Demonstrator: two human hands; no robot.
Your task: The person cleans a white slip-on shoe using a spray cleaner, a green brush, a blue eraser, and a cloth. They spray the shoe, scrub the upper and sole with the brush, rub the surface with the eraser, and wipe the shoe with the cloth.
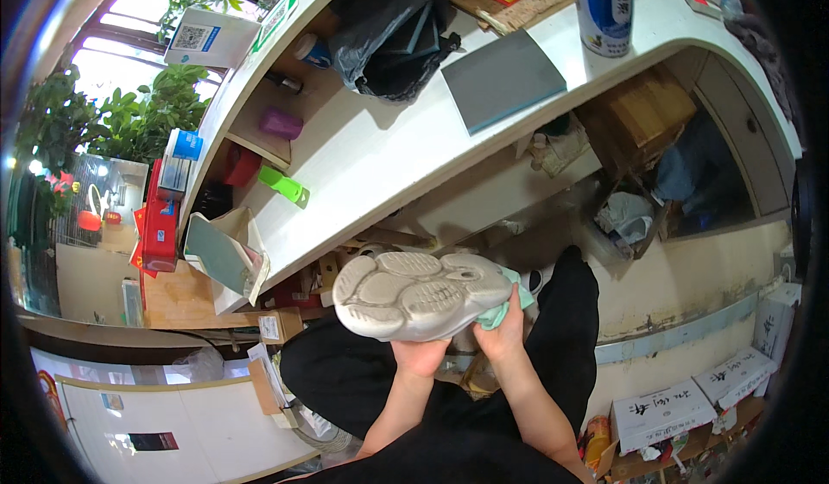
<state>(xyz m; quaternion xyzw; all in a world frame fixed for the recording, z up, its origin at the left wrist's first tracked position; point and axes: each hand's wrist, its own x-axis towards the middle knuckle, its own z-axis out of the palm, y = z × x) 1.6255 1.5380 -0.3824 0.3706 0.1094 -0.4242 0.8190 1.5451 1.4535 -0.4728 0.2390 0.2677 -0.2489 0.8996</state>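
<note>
A pale shoe (424, 296) is held over my lap with its sole turned up toward me. The sole has rounded tread pads and looks greyish. My left hand (420, 356) grips the shoe along its near side, the fingers hidden behind it. My right hand (505, 325) holds a mint-green cloth (495, 315) against the right end of the shoe. Most of the right fingers are out of sight behind the cloth and shoe.
Beyond the shoe runs a white desk (363, 166) bearing a dark grey flat box (505, 81), a black plastic bag (395, 43), a spray can (603, 11) and a green plastic item (283, 186). Under it stands a waste bin (627, 218). White boxes (664, 413) sit at lower right.
</note>
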